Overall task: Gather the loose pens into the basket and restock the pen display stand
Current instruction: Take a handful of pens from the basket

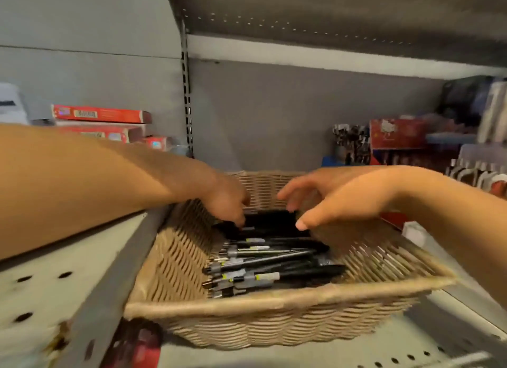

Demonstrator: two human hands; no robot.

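Wicker basket (274, 303) of black pens (263, 263); left hand (226, 200) fingertips among them, right hand (337, 200) loosely spread above.

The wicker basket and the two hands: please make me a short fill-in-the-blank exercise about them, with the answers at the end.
1. The black pens lie inside a woven ____ basket.
2. The left hand reaches down into the basket, and its fingertips are among the ____.
3. The right hand hovers over the basket with its fingers spread and holds ____.
4. The flat boxes stacked behind the left arm are ____ in colour.

Missing words: wicker; pens; nothing; red
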